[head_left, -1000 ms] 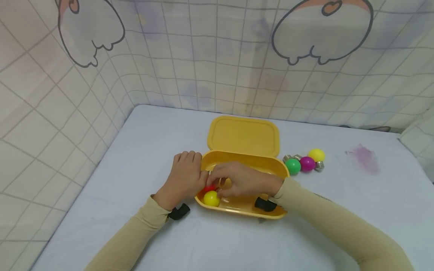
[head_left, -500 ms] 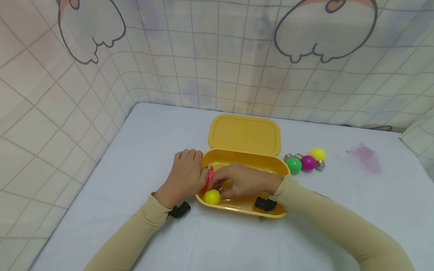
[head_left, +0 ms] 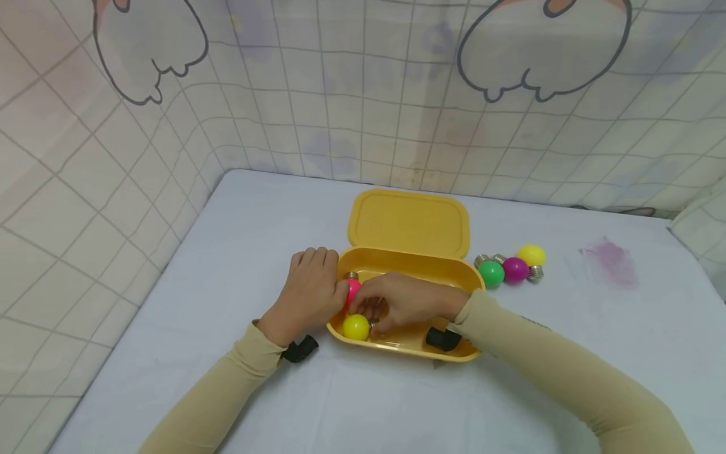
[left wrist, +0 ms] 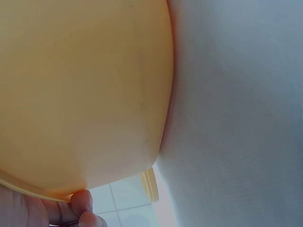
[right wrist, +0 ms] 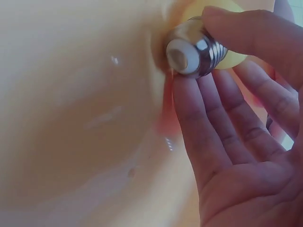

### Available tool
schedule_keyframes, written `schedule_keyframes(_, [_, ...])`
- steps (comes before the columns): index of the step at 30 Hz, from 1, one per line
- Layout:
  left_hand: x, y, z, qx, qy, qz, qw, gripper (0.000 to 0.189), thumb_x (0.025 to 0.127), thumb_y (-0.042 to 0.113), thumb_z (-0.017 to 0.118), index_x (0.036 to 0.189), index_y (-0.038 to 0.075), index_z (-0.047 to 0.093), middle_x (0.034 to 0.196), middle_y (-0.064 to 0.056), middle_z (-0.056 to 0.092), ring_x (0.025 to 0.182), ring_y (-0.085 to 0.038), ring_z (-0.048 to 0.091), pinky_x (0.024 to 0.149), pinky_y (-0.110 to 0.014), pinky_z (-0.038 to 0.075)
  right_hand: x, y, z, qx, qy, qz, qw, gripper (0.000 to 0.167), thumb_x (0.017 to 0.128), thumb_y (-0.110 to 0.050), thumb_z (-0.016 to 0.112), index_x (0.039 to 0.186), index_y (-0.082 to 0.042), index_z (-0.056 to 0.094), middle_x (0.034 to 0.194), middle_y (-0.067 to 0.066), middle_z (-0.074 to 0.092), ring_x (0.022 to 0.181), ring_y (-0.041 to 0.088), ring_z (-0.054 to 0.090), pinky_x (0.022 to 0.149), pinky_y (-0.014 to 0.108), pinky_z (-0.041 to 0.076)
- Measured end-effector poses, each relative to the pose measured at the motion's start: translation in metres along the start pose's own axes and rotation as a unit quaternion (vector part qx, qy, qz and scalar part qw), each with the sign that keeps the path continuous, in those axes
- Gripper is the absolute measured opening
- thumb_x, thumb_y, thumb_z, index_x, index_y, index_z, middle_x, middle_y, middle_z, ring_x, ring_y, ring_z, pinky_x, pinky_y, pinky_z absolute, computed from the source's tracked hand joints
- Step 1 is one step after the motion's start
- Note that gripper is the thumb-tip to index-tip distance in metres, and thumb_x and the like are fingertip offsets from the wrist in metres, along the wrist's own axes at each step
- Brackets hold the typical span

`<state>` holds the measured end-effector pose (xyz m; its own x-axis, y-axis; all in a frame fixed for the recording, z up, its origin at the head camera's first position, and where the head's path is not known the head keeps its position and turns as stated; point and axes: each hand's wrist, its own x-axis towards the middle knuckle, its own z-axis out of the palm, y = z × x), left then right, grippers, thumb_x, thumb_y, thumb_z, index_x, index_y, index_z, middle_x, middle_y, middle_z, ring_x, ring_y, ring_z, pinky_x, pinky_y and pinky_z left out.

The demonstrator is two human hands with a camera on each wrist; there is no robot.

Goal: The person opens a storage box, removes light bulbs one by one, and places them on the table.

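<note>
An open yellow box [head_left: 454, 268] lies on the white table, its lid [head_left: 408, 221] flat behind it. My left hand [head_left: 329, 274] grips the box's left end; its fingertips [left wrist: 81, 204] curl over the rim above the box wall [left wrist: 85, 94]. My right hand [head_left: 371, 313] reaches into the box and pinches a yellow bulb [head_left: 355, 326] at the front left corner. In the right wrist view the thumb lies over the bulb [right wrist: 235, 59] and the fingers [right wrist: 194, 109] lie under its metal screw base [right wrist: 194, 52]. A pink bulb [head_left: 353, 290] lies in the box beside the left hand.
Three loose bulbs lie right of the box: green [head_left: 490, 273], magenta [head_left: 515, 269] and yellow [head_left: 531, 255]. A purple stain [head_left: 609, 261] marks the table farther right. Checked curtain walls [head_left: 142, 189] close off the left and back.
The pink bulb has moved from under my right hand up to the box's left end. My right hand then dropped to the yellow bulb. The left hand has stayed on the box.
</note>
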<state>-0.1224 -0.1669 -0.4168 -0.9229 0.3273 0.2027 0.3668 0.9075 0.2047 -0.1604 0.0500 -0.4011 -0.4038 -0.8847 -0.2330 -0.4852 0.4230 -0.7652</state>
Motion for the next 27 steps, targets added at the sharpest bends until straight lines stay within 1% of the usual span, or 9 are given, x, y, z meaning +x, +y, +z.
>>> schedule_keyframes(4, [0.0,0.0,-0.0006,0.003,-0.001,0.0,1.0,0.018,0.093,0.022,0.052,0.088,0.006,0.048,0.078,-0.005,0.042,0.079,-0.025,0.041,0.085,-0.044,0.036,0.001,0.0006,-0.0003,0.013,-0.007,0.011,0.9998,0.04,0.084,-0.013,0.084,0.12,-0.018,0.068,0.111,-0.008,0.07,0.095,0.008,0.066,0.089,0.02,0.057])
schedule_keyframes(9, [0.0002,0.0003,-0.0001,0.004,-0.004,-0.002,1.0,0.019,0.093,0.023,0.052,0.088,0.006,0.047,0.078,-0.006,0.041,0.079,-0.025,0.04,0.085,-0.044,0.036,0.0012,0.0016,0.0001,0.023,-0.013,0.014,0.9996,0.04,0.084,-0.013,0.083,0.12,-0.019,0.067,0.109,-0.008,0.069,0.094,0.008,0.066,0.087,0.02,0.057])
schedule_keyframes(21, [-0.0005,0.0021,0.0,-0.001,-0.003,-0.003,1.0,0.019,0.094,0.023,0.052,0.088,0.005,0.048,0.079,-0.006,0.043,0.081,-0.027,0.042,0.086,-0.045,0.037,-0.0032,0.0018,-0.0027,0.0,-0.023,0.024,0.9994,0.042,0.08,-0.012,0.08,0.117,-0.022,0.063,0.105,-0.009,0.065,0.093,0.01,0.062,0.086,0.024,0.056])
schedule_keyframes(27, [-0.0011,0.0006,0.0003,0.002,0.005,0.002,1.0,0.019,0.093,0.022,0.054,0.088,0.005,0.048,0.078,-0.006,0.042,0.081,-0.027,0.043,0.087,-0.045,0.037,-0.0078,-0.0006,-0.0089,0.0,-0.009,0.042,0.9991,0.042,0.081,-0.012,0.079,0.118,-0.022,0.063,0.107,-0.008,0.065,0.096,0.011,0.062,0.088,0.025,0.055])
